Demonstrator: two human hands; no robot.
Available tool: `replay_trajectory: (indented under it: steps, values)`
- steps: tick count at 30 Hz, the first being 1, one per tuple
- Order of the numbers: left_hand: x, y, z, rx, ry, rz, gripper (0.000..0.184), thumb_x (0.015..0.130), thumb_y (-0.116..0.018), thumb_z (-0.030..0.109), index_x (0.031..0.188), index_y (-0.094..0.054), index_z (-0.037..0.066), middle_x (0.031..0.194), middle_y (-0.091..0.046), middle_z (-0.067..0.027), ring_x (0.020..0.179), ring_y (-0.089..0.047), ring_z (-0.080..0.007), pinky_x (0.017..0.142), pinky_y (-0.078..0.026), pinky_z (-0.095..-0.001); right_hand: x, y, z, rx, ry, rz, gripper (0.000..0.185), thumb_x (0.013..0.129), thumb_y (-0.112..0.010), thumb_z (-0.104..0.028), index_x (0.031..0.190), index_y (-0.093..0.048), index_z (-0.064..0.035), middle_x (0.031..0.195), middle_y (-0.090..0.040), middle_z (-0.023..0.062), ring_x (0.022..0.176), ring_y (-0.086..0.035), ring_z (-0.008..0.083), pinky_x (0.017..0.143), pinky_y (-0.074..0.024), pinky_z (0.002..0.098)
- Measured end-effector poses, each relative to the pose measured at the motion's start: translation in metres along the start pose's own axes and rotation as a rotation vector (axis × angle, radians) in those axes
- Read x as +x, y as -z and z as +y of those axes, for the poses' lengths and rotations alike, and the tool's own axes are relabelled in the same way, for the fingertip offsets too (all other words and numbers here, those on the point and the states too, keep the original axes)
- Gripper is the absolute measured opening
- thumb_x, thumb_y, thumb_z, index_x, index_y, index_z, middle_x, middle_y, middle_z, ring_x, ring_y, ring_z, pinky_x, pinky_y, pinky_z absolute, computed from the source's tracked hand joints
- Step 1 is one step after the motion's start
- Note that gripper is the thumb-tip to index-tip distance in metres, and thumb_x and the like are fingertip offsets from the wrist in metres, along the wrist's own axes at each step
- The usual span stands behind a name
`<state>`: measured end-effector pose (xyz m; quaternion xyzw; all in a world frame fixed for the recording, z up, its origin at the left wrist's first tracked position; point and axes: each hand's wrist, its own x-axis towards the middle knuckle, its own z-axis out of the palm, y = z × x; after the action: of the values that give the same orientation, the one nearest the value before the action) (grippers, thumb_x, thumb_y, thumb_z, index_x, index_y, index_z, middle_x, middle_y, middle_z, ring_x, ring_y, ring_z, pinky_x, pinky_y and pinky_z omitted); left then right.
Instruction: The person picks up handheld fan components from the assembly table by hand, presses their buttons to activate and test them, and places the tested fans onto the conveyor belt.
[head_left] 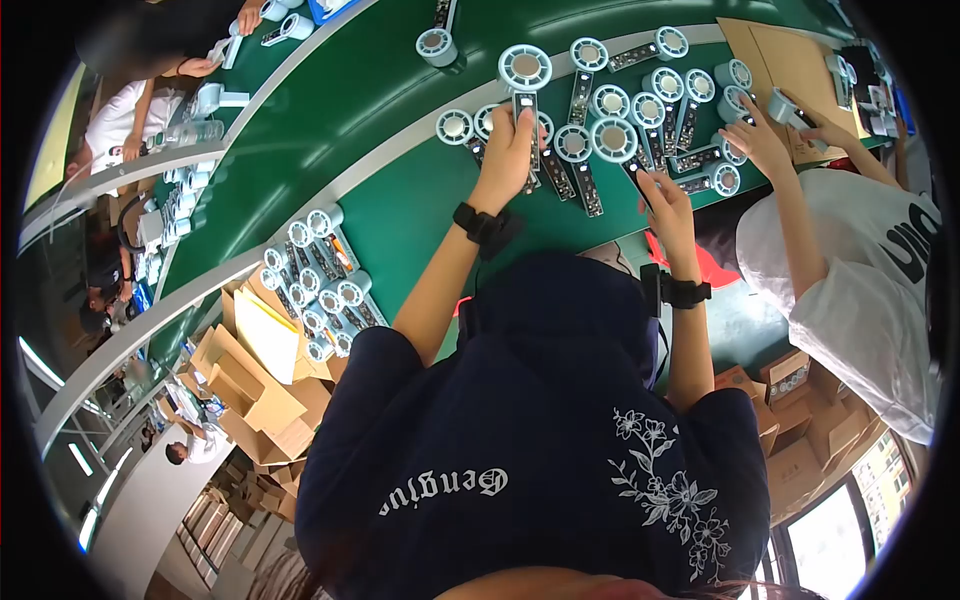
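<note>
My left hand is closed around the handle of a light-blue handheld fan, its round head pointing away from me. A strip with a small circuit board shows along that handle. Lower and to the right, my right hand grips the dark handle of a second handheld fan. Around both hands lie several similar fans, such as one fan between them, with circuit boards showing in their handles. Other fans are partly hidden behind my left hand.
A green table spreads before me, with a green belt beyond its pale rail. On the left stands a tray of fans by cardboard boxes. To the right, a co-worker's hands handle fans near a cardboard sheet.
</note>
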<state>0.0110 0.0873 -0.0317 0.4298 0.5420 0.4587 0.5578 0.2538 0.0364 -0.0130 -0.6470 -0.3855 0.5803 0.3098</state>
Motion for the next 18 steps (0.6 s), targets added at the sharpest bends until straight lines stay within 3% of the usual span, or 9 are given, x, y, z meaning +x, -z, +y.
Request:
replay_trajectory:
  steps: [5,8,13,16,18]
  values:
    - [0.06,0.008,-0.014,0.233,-0.069,-0.007,0.034,0.098,-0.042,0.031,0.107,-0.04,-0.002,0.084,-0.062,-0.0108,0.072,-0.061,-0.0149,0.066,-0.048,-0.0284,-0.001,0.028,0.039,0.012,-0.151,0.015,0.025,0.088,-0.063,-0.032,0.092,-0.066,-0.0079,0.054,-0.051,-0.0037,0.045,-0.035,0.0003,0.042,-0.0226,0.0193]
    - [0.091,0.01,-0.012,0.345,0.046,-0.081,0.037,0.099,-0.041,0.034,0.106,-0.043,-0.002,0.088,-0.064,-0.0096,0.076,-0.058,-0.013,0.068,-0.046,-0.0266,0.007,0.031,0.057,-0.16,-0.154,-0.037,0.026,0.088,-0.062,-0.032,0.093,-0.065,-0.0066,0.054,-0.052,-0.003,0.046,-0.036,0.0002,0.042,-0.0241,0.0196]
    - [0.125,0.003,-0.03,0.379,0.096,-0.062,0.038,0.098,-0.04,0.035,0.106,-0.044,-0.003,0.088,-0.066,-0.0106,0.075,-0.058,-0.0129,0.067,-0.045,-0.0263,0.014,0.018,0.065,-0.11,-0.147,0.007,0.028,0.088,-0.063,-0.032,0.093,-0.065,-0.0046,0.055,-0.053,-0.0032,0.047,-0.038,0.0003,0.044,-0.0252,0.0199]
    - [0.131,-0.003,-0.053,0.299,0.116,0.018,0.041,0.096,-0.042,0.036,0.102,-0.041,-0.004,0.079,-0.067,-0.0134,0.056,-0.059,-0.0168,0.051,-0.045,-0.0302,0.02,0.007,0.083,0.028,-0.108,0.052,0.028,0.089,-0.063,-0.031,0.095,-0.064,-0.0032,0.058,-0.054,-0.0031,0.048,-0.038,0.0008,0.045,-0.0264,0.0202]
    - [0.133,-0.01,-0.063,0.248,0.14,0.001,0.042,0.096,-0.042,0.037,0.104,-0.041,-0.005,0.083,-0.067,-0.0154,0.062,-0.061,-0.0196,0.055,-0.047,-0.0318,0.027,-0.002,0.089,0.028,-0.054,0.064,0.026,0.09,-0.061,-0.03,0.096,-0.063,-0.0048,0.058,-0.054,-0.0034,0.047,-0.037,0.0007,0.043,-0.0248,0.0198]
